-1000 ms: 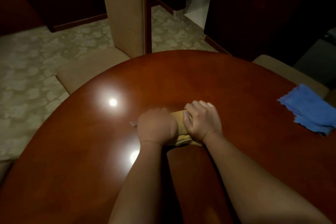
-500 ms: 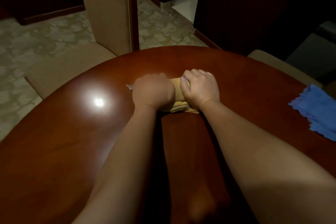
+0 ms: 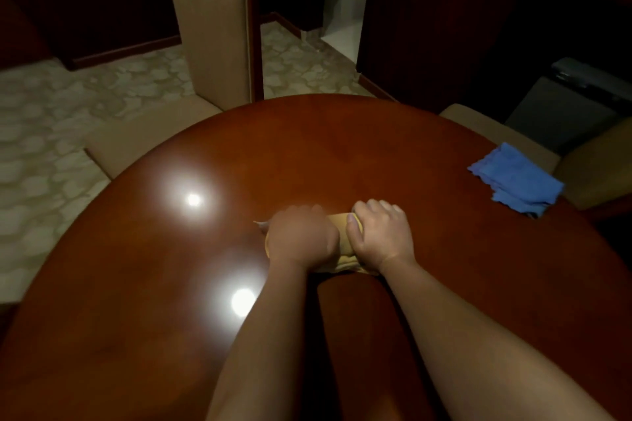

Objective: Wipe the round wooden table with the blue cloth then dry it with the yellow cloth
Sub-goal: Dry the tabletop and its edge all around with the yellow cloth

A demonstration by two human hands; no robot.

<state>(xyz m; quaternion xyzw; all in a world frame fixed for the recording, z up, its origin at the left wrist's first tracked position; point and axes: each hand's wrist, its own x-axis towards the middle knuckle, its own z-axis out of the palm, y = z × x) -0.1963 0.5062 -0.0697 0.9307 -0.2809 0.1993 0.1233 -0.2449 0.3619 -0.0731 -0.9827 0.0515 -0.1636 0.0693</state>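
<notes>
The round wooden table fills the lower view, glossy and reddish-brown. A folded yellow cloth lies on it near the middle, mostly covered by both hands. My left hand grips its left part with curled fingers. My right hand grips its right part, thumb across the top. The blue cloth lies crumpled at the table's right edge, apart from both hands.
A beige upholstered chair stands at the table's far left side, and another beige chair at the right behind the blue cloth. A grey bin sits at the far right. Patterned carpet lies to the left.
Both hands pushed the yellow cloth away toward the far edge, then drew it back toward me to the table's middle. The blue cloth has stayed in place.
</notes>
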